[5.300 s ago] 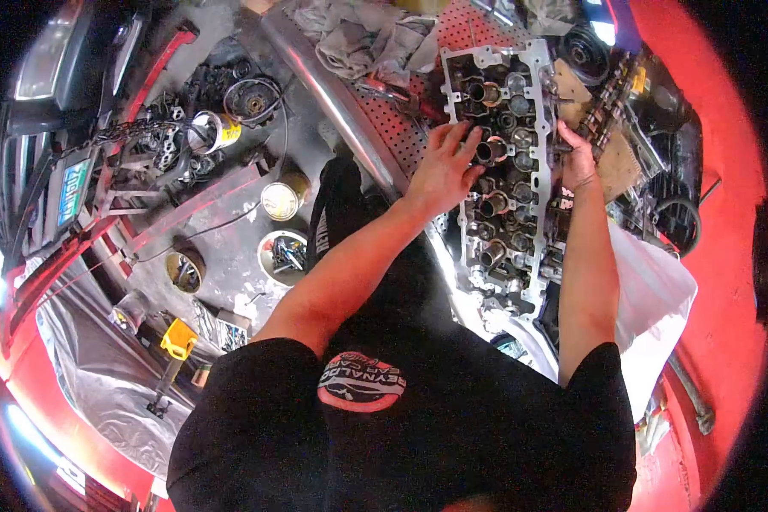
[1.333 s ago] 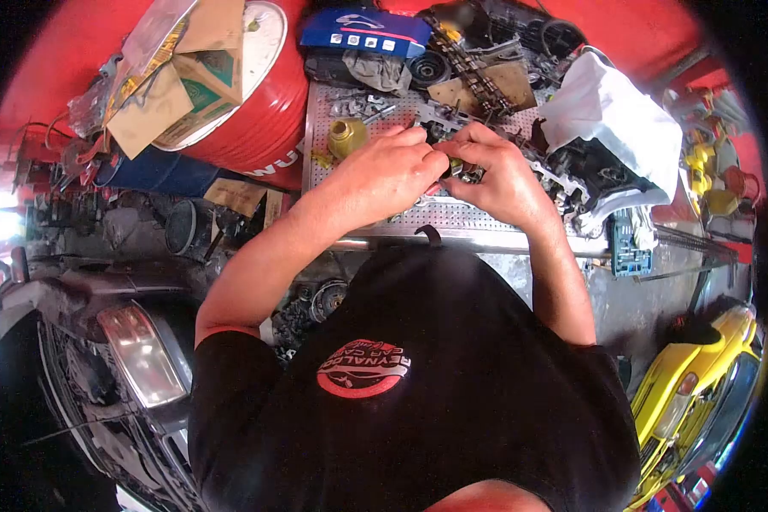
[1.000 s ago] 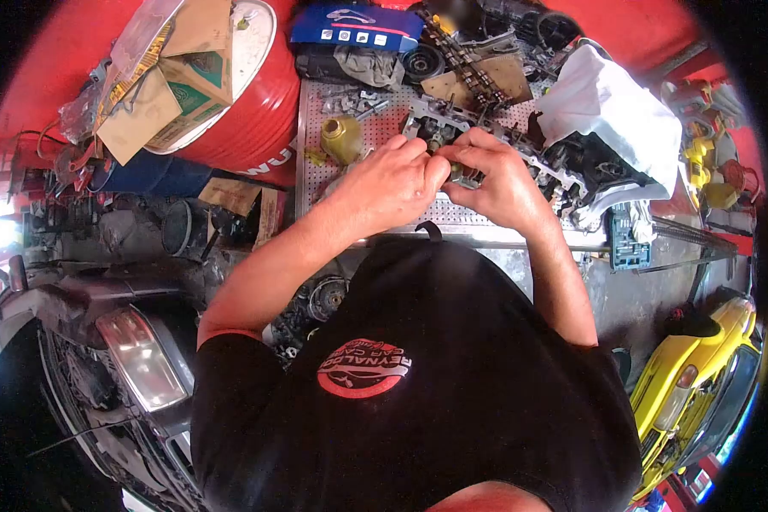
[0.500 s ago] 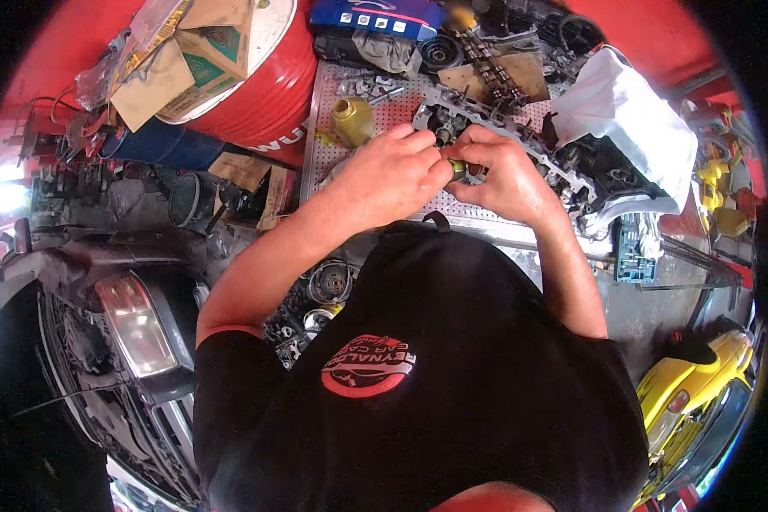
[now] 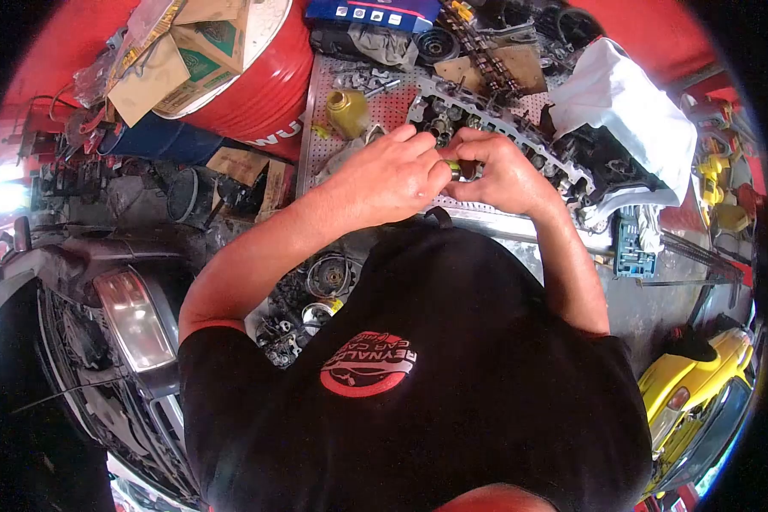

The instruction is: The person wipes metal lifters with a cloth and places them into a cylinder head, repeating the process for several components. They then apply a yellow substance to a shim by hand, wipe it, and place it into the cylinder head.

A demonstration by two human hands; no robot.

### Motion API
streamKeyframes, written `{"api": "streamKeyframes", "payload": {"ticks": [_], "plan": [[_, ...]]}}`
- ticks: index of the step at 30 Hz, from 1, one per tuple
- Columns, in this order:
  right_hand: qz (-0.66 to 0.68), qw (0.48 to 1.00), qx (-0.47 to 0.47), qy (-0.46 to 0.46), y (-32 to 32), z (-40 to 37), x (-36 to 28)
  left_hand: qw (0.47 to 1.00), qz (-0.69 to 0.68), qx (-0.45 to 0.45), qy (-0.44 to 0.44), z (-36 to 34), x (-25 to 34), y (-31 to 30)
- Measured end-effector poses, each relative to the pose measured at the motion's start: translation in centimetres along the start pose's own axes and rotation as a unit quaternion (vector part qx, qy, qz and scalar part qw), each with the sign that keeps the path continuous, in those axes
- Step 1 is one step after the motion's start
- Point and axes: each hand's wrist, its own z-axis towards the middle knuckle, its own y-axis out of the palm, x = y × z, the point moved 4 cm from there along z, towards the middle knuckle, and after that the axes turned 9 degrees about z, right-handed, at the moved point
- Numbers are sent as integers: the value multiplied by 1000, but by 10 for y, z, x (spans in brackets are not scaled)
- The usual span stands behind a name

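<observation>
My left hand (image 5: 398, 173) is closed, its fingertips meeting my right hand over the near side of the perforated metal workbench (image 5: 316, 111). A small yellow-green part (image 5: 456, 170) with a dark end shows between the two hands, and the fingers cover most of it. My right hand (image 5: 497, 173) pinches it between thumb and index finger. Just beyond the hands lies an engine cylinder head (image 5: 542, 160), with its openings facing up. A yellow-olive bottle (image 5: 347, 111) and a crumpled pale rag (image 5: 346, 158) are close to my left hand.
Camshafts (image 5: 486, 64) rest on cardboard behind the cylinder head. To the right, a white cloth (image 5: 610, 98) drapes over dark engine parts, with a blue tool case (image 5: 634, 247) below. A red drum (image 5: 273, 81) borders the bench's left. Cars stand at both sides.
Both hands stay together around the small part, with slight shifts of the fingers. The view has shifted a little, showing more of the cylinder head and the pale rag.
</observation>
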Motion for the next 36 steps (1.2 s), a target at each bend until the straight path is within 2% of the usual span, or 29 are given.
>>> {"api": "streamKeyframes", "payload": {"ticks": [6,9,12,15,18,24,27,30,33,36], "plan": [[59,998,25,7,1,-4,3,990,-101,74,-63,-9,-9,11],[66,996,58,-5,1,-8,9,943,-244,120,-193,-19,-12,25],[43,997,69,-8,0,-11,10,924,-313,100,-195,-18,-9,16],[8,997,72,-30,3,-12,4,960,-228,121,-112,-16,-9,10],[-9,997,65,-31,6,-9,-8,982,-165,65,-65,-15,-11,9],[-44,998,40,-14,11,-9,-6,996,-84,3,-14,-9,-5,8],[-23,999,22,7,12,-8,-1,1000,-25,17,9,-7,2,7],[-9,1000,18,3,14,-8,2,999,-38,25,11,-9,2,13],[30,999,12,1,11,-8,6,991,-105,79,-25,-14,-4,20],[67,997,11,23,4,-11,13,966,-202,115,-117,-20,-14,30]]}}
